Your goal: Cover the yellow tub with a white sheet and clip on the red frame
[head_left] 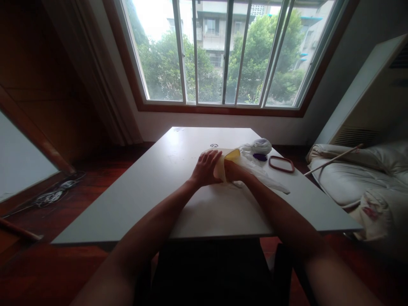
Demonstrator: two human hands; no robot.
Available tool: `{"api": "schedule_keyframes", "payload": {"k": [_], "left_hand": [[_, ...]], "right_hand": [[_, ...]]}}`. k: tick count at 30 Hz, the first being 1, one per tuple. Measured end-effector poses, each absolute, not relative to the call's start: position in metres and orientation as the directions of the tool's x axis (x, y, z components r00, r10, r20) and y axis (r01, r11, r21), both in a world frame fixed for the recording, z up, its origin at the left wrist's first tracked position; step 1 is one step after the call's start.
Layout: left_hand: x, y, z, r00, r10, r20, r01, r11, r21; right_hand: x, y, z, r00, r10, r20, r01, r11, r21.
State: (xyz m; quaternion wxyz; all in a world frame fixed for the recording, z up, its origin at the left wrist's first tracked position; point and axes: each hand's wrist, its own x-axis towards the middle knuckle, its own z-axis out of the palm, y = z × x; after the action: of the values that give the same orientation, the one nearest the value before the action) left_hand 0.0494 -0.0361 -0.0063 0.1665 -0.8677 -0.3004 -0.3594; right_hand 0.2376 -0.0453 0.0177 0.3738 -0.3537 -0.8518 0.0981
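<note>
On the white table (134, 199), a pale bag or pouch (219, 171) with a yellow inside (233, 155) lies between my hands. My left hand (208, 167) rests against its left side, fingers spread over it. My right hand (232, 170) reaches into or behind the opening, so its fingers are hidden. Beside it on the right lies a crumpled white plastic bag (259, 146) with a dark purple item (260, 157).
A reddish-brown rounded frame (281, 164) lies near the table's right edge. A small dark ring-like item (213, 145) is beyond my hands. At the right stands a cushioned seat (344, 170) with a stick (334, 158) across it.
</note>
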Motion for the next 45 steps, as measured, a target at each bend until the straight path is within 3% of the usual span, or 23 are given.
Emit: {"api": "schedule_keyframes", "payload": {"k": [3,7,13,17,23,31,35,40,45], "left_hand": [[0.039,-0.027,-0.006,0.465,0.458,0.758,0.7,-0.714,0.002],[0.024,-0.016,-0.006,0.263,0.549,0.794,0.777,-0.608,0.163],[0.009,-0.01,-0.003,-0.098,0.692,0.715,0.754,-0.417,0.507],[0.005,-0.011,-0.001,-0.175,0.703,0.689,0.704,-0.4,0.587],[0.006,-0.009,-0.006,-0.093,0.684,0.724,0.707,-0.466,0.531],[0.009,-0.01,-0.006,0.028,0.661,0.749,0.739,-0.519,0.431],[0.01,-0.013,-0.005,0.105,0.627,0.772,0.722,-0.582,0.374],[0.012,-0.015,-0.006,0.169,0.597,0.784,0.706,-0.629,0.326],[0.015,-0.016,-0.006,0.229,0.561,0.795,0.72,-0.647,0.25]], "right_hand": [[0.246,-0.046,0.026,-0.473,0.605,0.64,0.483,0.786,-0.386],[0.256,-0.056,0.042,-0.302,0.564,0.769,0.53,0.769,-0.356],[0.268,-0.058,0.045,-0.269,0.572,0.775,0.666,0.692,-0.279],[0.276,-0.043,0.035,-0.227,0.623,0.749,0.724,0.622,-0.297],[0.288,-0.023,0.025,-0.023,0.564,0.826,0.67,0.622,-0.405],[0.297,-0.005,0.005,-0.042,0.635,0.772,0.695,0.573,-0.434],[0.298,-0.003,0.006,0.093,0.643,0.761,0.57,0.592,-0.57],[0.3,-0.003,0.011,0.261,0.746,0.613,0.427,0.48,-0.766],[0.303,0.003,0.012,0.329,0.806,0.491,0.148,0.47,-0.87]]}}
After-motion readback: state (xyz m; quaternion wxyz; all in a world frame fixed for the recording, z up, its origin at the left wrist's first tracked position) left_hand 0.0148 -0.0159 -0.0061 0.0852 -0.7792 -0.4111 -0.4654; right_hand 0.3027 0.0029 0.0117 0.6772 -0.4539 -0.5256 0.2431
